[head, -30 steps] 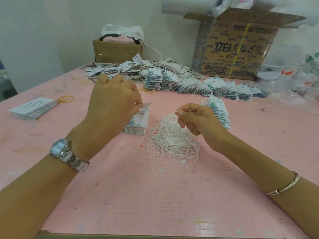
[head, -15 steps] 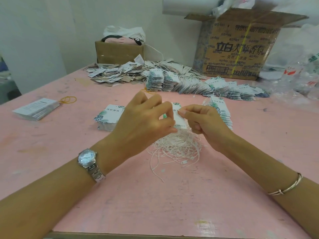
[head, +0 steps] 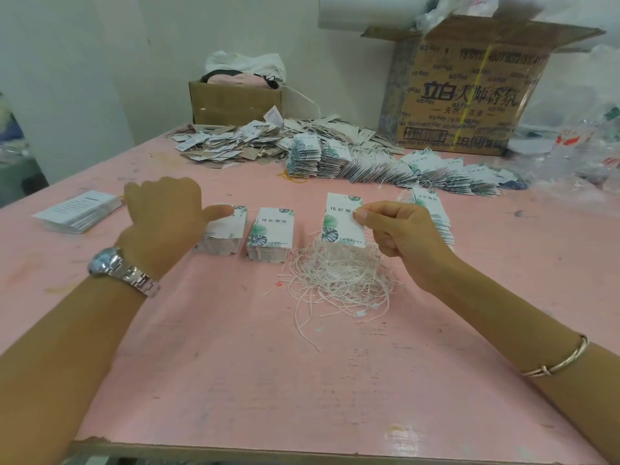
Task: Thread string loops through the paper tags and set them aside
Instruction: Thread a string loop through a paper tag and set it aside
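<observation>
Your left hand point(head: 164, 219) sets its thumb on the left stack point(head: 223, 234) (fingers hidden, grip cannot be told): lift one tag only. Your right hand point(head: 402, 239) pinches a tag point(head: 342, 219) over the string heap point(head: 339, 273); keep the hole end clear of your pinch and draw one loop free of the tangle. Count: two stacks on the table point(head: 235, 364) between your hands, one tag held, one heap.

Both bare forearms reach forward, well apart. The left grip point(head: 161, 223) shows its back, knuckles up, thumb stretched rightward onto a tag stack point(head: 223, 238); its fingers are hidden. The right grip point(head: 399, 239), fingers curled, pinches one paper tag point(head: 339, 209) between thumb and forefinger.
</observation>
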Tool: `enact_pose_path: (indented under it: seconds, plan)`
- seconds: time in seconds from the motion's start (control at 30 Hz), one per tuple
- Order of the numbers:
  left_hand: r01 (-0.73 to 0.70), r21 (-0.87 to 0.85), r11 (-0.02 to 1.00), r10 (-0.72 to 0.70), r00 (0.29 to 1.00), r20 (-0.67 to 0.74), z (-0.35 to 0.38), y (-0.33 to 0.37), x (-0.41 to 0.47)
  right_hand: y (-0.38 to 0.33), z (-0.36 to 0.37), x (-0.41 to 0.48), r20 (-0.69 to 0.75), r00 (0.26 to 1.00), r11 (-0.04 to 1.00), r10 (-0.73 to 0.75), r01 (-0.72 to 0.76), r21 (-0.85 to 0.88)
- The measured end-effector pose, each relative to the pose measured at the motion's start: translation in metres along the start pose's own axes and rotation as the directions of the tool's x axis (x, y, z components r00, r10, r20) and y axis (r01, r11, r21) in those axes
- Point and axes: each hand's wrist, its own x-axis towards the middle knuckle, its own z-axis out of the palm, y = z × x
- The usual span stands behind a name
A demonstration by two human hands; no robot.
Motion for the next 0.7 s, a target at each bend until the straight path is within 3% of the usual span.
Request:
enact_pose_path:
  seconds: [0.2,0.3,0.5,0.63,0.7]
  plan:
    - [0.046,0.01,0.999,-0.047,0.99,0.133,0.002,-0.011,0.007,-0.001,0.001,-0.002,0.003,1.0,1.0,0.008,-0.008,-0.017]
    - [0.058,0.013,0.998,-0.059,0.99,0.13,0.004,-0.012,0.008,-0.002,0.003,-0.003,0.012,1.0,1.0,0.008,-0.008,-0.021]
    - [0.103,-0.031,0.994,-0.102,0.995,0.02,-0.001,-0.011,0.006,-0.003,0.004,-0.004,0.009,1.0,0.999,0.012,-0.012,-0.029]
    - [0.071,-0.197,0.978,-0.1,0.985,-0.142,-0.014,0.0,0.0,-0.002,0.003,-0.005,0.015,1.0,1.0,0.008,-0.008,-0.023]
    - [-0.003,-0.358,0.934,-0.09,0.965,-0.245,-0.021,0.013,-0.007,-0.002,0.003,-0.005,0.007,1.0,0.999,-0.013,0.013,-0.03]
